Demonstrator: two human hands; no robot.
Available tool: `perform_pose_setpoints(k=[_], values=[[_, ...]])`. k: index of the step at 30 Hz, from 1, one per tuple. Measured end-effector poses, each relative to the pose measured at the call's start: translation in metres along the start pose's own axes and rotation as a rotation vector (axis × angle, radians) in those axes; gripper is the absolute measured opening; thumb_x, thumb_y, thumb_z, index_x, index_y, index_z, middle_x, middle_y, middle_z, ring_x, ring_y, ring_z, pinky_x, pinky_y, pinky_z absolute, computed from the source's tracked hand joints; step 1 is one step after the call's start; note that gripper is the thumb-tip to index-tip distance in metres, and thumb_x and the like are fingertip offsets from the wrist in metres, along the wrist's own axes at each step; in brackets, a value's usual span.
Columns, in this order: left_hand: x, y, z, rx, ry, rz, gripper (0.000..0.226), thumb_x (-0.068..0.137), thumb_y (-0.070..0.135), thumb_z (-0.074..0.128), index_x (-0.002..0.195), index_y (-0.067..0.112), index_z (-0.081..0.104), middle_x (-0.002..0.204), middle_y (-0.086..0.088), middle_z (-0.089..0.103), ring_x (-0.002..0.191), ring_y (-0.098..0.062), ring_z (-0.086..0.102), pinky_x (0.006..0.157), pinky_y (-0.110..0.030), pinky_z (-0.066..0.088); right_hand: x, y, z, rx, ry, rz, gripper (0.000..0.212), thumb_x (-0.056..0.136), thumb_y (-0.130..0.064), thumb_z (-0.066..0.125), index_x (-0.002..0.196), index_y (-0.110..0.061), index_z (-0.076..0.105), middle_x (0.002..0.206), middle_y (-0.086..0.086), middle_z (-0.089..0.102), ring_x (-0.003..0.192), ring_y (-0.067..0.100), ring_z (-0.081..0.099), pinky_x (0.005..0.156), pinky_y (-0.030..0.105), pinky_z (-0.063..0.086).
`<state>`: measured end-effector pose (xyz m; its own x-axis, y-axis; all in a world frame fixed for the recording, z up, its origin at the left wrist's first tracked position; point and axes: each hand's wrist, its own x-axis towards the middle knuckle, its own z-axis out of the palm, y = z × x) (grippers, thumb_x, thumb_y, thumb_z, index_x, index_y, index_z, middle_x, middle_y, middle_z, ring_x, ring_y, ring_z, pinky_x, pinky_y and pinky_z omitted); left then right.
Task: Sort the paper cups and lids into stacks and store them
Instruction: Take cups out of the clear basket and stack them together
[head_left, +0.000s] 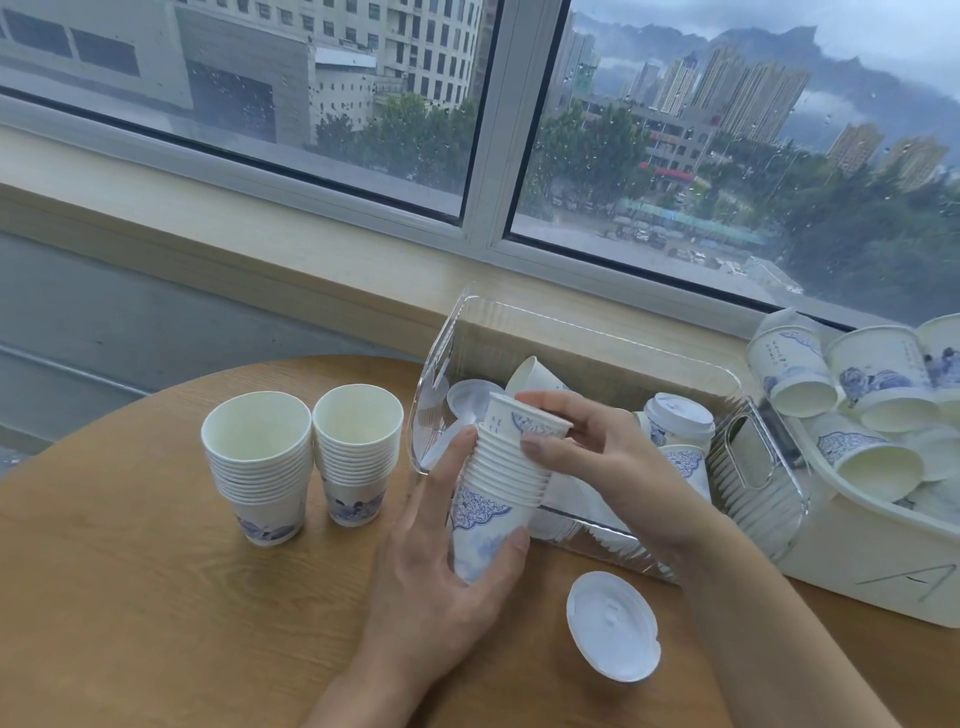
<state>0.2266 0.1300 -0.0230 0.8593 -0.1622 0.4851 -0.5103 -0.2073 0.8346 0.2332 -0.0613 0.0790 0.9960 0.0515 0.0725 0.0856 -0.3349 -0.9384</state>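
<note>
Cup stack (493, 499) between both hands (436, 561)

White bin (857, 582) cut off by right edge; its loose cups partly out of frame. Clear box (587, 322) far side blocked by right hand (597, 452) and held cup stack (498, 499); contents behind unclear. Print on cups too small to read. Both forearms cut at bottom edge.

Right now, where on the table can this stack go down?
Bare wood lies on the table left of the left hand, in front of the two cup stacks. Crowded: clear bin, white tub and loose lid on the right.
</note>
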Motion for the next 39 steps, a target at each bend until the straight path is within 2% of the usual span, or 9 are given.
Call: perform_pose_setpoints(k=[3, 6, 9, 17, 20, 24, 27, 33, 39], values=[[0.0, 0.0, 0.001, -0.006, 0.004, 0.012, 0.082, 0.086, 0.055, 0.071, 0.157, 0.048, 0.032, 0.156, 0.02, 0.048, 0.139, -0.011, 0.054, 0.107, -0.043, 0.053, -0.002, 0.002, 0.001, -0.022, 0.006, -0.009, 0.047, 0.089, -0.044, 0.074, 0.129, -0.017, 0.07, 0.122, 0.004, 0.075, 0.116, 0.021, 0.071, 0.099, 0.034, 0.056], [0.0, 0.0, 0.001, -0.003, 0.003, 0.017, 0.083, 0.086, 0.055, 0.071, 0.158, 0.048, 0.031, 0.155, 0.02, 0.05, 0.137, -0.011, 0.057, 0.105, -0.044, 0.054, -0.004, 0.004, 0.002, -0.075, -0.001, -0.011, 0.054, 0.094, -0.06, 0.059, 0.13, -0.022, 0.071, 0.126, -0.001, 0.074, 0.121, 0.017, 0.067, 0.109, 0.039, 0.051], [0.0, -0.001, 0.002, -0.007, 0.002, 0.017, 0.083, 0.086, 0.055, 0.072, 0.158, 0.046, 0.032, 0.153, 0.018, 0.052, 0.133, -0.014, 0.06, 0.102, -0.045, 0.056, -0.005, 0.004, 0.003, -0.093, -0.014, -0.005, 0.049, 0.099, -0.056, 0.051, 0.126, -0.022, 0.073, 0.125, -0.005, 0.074, 0.123, 0.016, 0.065, 0.112, 0.04, 0.047], [-0.001, -0.002, 0.002, 0.001, 0.032, 0.009, 0.083, 0.085, 0.056, 0.072, 0.158, 0.049, 0.031, 0.146, 0.015, 0.057, 0.129, -0.018, 0.062, 0.098, -0.045, 0.057, 0.003, 0.002, -0.001, -0.192, -0.063, -0.019, 0.043, 0.098, -0.053, 0.057, 0.125, -0.025, 0.075, 0.123, -0.008, 0.075, 0.118, 0.012, 0.068, 0.105, 0.032, 0.053], [0.0, -0.004, 0.002, -0.005, 0.048, -0.022, 0.084, 0.083, 0.057, 0.073, 0.156, 0.052, 0.032, 0.135, 0.015, 0.062, 0.12, -0.015, 0.066, 0.095, -0.045, 0.058, 0.018, 0.004, -0.014, -0.311, 0.037, -0.038, 0.041, 0.101, -0.055, 0.057, 0.128, -0.028, 0.073, 0.122, -0.015, 0.074, 0.116, 0.004, 0.067, 0.106, 0.036, 0.053], [-0.001, -0.004, 0.003, -0.018, 0.047, -0.043, 0.085, 0.081, 0.057, 0.074, 0.155, 0.054, 0.033, 0.132, 0.019, 0.063, 0.116, -0.012, 0.067, 0.093, -0.042, 0.059, 0.05, 0.006, -0.039, -0.518, 0.211, -0.045, 0.023, 0.105, -0.034, 0.061, 0.126, -0.035, 0.071, 0.111, -0.019, 0.072, 0.103, 0.0, 0.065, 0.093, 0.028, 0.051], [0.0, -0.005, 0.003, -0.031, 0.046, -0.05, 0.086, 0.079, 0.056, 0.076, 0.155, 0.053, 0.034, 0.127, 0.022, 0.062, 0.111, -0.011, 0.069, 0.089, -0.041, 0.06, 0.078, 0.014, -0.045, -0.687, 0.212, -0.017, 0.022, 0.103, -0.028, 0.063, 0.124, -0.034, 0.069, 0.107, -0.016, 0.068, 0.097, 0.004, 0.063, 0.091, 0.027, 0.047], [0.001, -0.006, 0.002, -0.022, 0.042, -0.047, 0.088, 0.078, 0.057, 0.075, 0.155, 0.054, 0.033, 0.125, 0.018, 0.063, 0.103, -0.013, 0.069, 0.086, -0.04, 0.06, 0.12, 0.03, -0.038, -1.008, 0.089, 0.137, 0.048, 0.098, -0.051, 0.064, 0.143, -0.034, 0.057, 0.119, -0.001, 0.064, 0.116, 0.023, 0.06, 0.095, 0.037, 0.046], [0.001, -0.006, 0.002, -0.024, 0.052, -0.047, 0.088, 0.077, 0.056, 0.076, 0.154, 0.055, 0.033, 0.123, 0.021, 0.062, 0.103, -0.01, 0.069, 0.085, -0.036, 0.06, 0.133, 0.037, -0.025, -1.133, 0.043, 0.179, 0.09, 0.078, -0.065, 0.079, 0.153, -0.03, 0.046, 0.15, 0.001, 0.054, 0.137, 0.025, 0.051, 0.109, 0.044, 0.044]])
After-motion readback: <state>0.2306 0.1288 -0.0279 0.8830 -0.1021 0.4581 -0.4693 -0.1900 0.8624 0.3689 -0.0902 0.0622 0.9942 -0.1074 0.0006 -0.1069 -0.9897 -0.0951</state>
